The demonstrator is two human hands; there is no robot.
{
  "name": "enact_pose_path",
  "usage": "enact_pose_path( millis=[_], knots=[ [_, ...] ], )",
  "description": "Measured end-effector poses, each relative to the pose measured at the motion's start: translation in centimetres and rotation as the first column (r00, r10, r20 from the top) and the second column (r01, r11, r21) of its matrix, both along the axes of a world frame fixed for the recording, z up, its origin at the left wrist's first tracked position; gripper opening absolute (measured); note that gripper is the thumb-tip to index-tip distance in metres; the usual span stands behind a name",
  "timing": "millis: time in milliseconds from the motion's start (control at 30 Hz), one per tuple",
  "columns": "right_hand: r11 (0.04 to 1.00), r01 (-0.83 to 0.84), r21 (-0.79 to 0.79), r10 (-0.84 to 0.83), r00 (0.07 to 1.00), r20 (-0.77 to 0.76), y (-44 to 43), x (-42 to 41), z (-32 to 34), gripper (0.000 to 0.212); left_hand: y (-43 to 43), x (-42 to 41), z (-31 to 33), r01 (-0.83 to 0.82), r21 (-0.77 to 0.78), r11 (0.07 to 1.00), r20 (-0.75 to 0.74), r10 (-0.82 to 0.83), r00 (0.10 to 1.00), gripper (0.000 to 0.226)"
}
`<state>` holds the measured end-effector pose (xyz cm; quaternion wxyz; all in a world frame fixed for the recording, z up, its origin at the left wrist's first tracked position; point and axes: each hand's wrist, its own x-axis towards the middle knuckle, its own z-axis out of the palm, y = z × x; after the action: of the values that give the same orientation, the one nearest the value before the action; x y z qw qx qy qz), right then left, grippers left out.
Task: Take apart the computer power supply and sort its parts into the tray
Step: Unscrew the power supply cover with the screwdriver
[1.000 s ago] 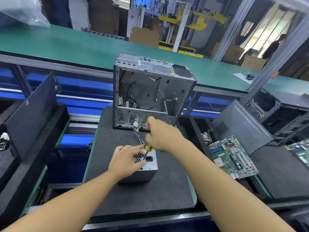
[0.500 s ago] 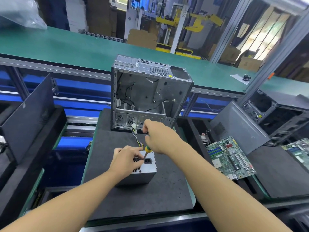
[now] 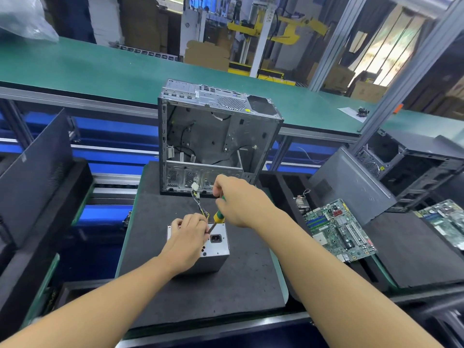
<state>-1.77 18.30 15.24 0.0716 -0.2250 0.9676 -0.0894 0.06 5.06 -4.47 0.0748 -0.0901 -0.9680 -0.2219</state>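
Barely anything has shifted since a second ago, just my left hand (image 3: 188, 237) creeping over the fan grille that was still peeking out before, so my fingertips now sit right against the screwdriver's shaft. That hand lies curled over the top of the power supply (image 3: 217, 254), gripping the box to steady it. It's a grey metal box sitting on the black foam mat (image 3: 251, 285) right in front of me, with its mains socket facing up beside my fingers.

My right hand (image 3: 238, 199) is wrapped tight round the screwdriver (image 3: 218, 217), green and yellow handle, which tilts down and left with its tip on the top of the box. Can't see the tip itself, my left fingers cover it.

A cable bundle (image 3: 198, 199) with a white plug sticks up from behind the supply, between my two hands.

Just past that, the stripped computer case (image 3: 218, 136) stands upright at the mat's far edge, open side towards me. Off to the right a green motherboard (image 3: 336, 229) lies flat, with a grey side panel (image 3: 351, 187) leaning behind it. Beyond everything runs the green conveyor belt (image 3: 100, 71).
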Motion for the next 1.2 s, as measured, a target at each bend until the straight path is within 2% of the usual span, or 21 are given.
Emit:
enact_pose_path(
  millis=[67, 167, 233, 300, 400, 533, 667, 800, 867, 967, 1100, 1200],
  knots=[
    [1.0, 0.013, -0.027, -0.013, 1.0, 0.002, 0.4, -0.1, 0.4, 0.012, -0.1, 0.0, 0.3, -0.014, 0.041, 0.999, -0.004, 0.014, 1.0, 0.011],
    [0.997, 0.037, -0.061, -0.038, 0.999, -0.018, 1.0, -0.5, 0.8, 0.012, -0.3, -0.1, 0.3, -0.047, 0.024, 0.999, 0.014, 0.047, 0.999, 0.019],
    [0.996, 0.05, -0.07, -0.053, 0.998, -0.04, 1.5, -0.8, 0.8, 0.012, -0.1, -0.4, 0.5, -0.109, 0.026, 0.994, 0.011, 0.109, 0.994, 0.019],
    [0.994, 0.062, -0.087, -0.067, 0.996, -0.06, 2.2, -1.0, 0.6, 0.01, 0.5, -1.0, 1.1, -0.166, 0.04, 0.985, 0.032, 0.165, 0.986, 0.03],
    [0.989, 0.099, -0.112, -0.108, 0.99, -0.086, 3.5, -1.5, 0.0, 0.008, 2.1, -2.1, 2.3, -0.172, 0.129, 0.977, 0.067, 0.164, 0.984, 0.04],
    [0.978, 0.177, -0.108, -0.187, 0.978, -0.092, 7.3, -2.3, -0.5, 0.008, 5.9, -3.3, 3.7, -0.135, 0.427, 0.894, 0.2, 0.051, 0.978, 0.052],
    [0.952, 0.292, -0.091, -0.298, 0.953, -0.06, 13.2, -3.0, -0.9, 0.006, 11.6, -4.7, 4.3, -0.108, 0.509, 0.854, 0.371, -0.104, 0.923, 0.04],
    [0.921, 0.382, -0.082, -0.386, 0.921, -0.042, 18.7, -3.2, -1.6, 0.005, 17.6, -6.1, 3.4, -0.143, 0.624, 0.768, 0.51, -0.261, 0.82, 0.023],
    [0.899, 0.431, -0.083, -0.433, 0.901, -0.02, 21.5, -3.1, -2.0, 0.004, 20.3, -6.5, 2.6, -0.182, 0.627, 0.758, 0.566, -0.282, 0.775, 0.016],
    [0.868, 0.489, -0.082, -0.491, 0.871, 0.0, 26.0, -2.9, -2.9, 0.004, 24.1, -7.4, 1.3, -0.251, 0.594, 0.765, 0.656, -0.28, 0.7, 0.02],
    [0.847, 0.528, -0.061, -0.528, 0.849, 0.024, 29.8, -2.4, -4.1, 0.005, 27.8, -8.6, -0.8, -0.278, 0.512, 0.813, 0.743, -0.257, 0.617, 0.019],
    [0.832, 0.553, -0.049, -0.55, 0.833, 0.054, 32.2, -2.4, -4.9, 0.005, 30.7, -9.4, -2.4, -0.271, 0.446, 0.853, 0.776, -0.218, 0.592, 0.023]
  ],
)
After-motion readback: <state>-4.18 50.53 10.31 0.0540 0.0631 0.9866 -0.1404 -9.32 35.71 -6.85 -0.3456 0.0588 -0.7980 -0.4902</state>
